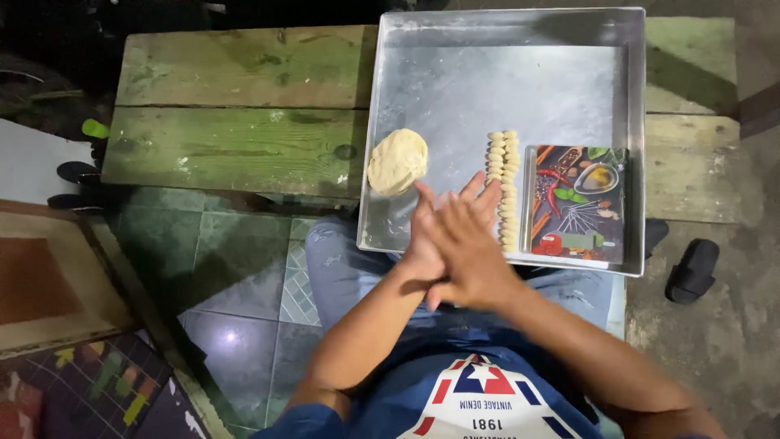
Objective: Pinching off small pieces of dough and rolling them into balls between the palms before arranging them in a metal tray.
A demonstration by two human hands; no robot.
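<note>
- Head view: right hand [470,254] lies flat over left hand [429,244], palms pressed together, fingers straight and pointing far-left — above the near edge of the metal tray [455,73].
- Whatever sits between the palms is hidden; can't tell if a dough piece is there. Neither hand curls around anything visible.
- Dough ball [397,162] rests on the tray floor at its left wall, just far-left of the fingertips, not touching them.
- Handling call on the dough: pale, matte, slightly slumped — looks soft, light, likely a bit tacky. It should deform under any squeeze, so pinch a bit off the rim or cradle it from below; no hard grip.
- Two rows of small dough pieces [503,189] run near-to-far just right of the hands, packed touching. Small and probably fragile — lift singly with fingertips by the sides.
- Printed board [578,203] with spice pictures lies flat in the near-right tray corner, just beside the rows.
- Tray sits on a worn green wooden bench [236,106], near edge overhanging the person's knees.
- Black sandal [692,270] on the floor, right of the tray.
</note>
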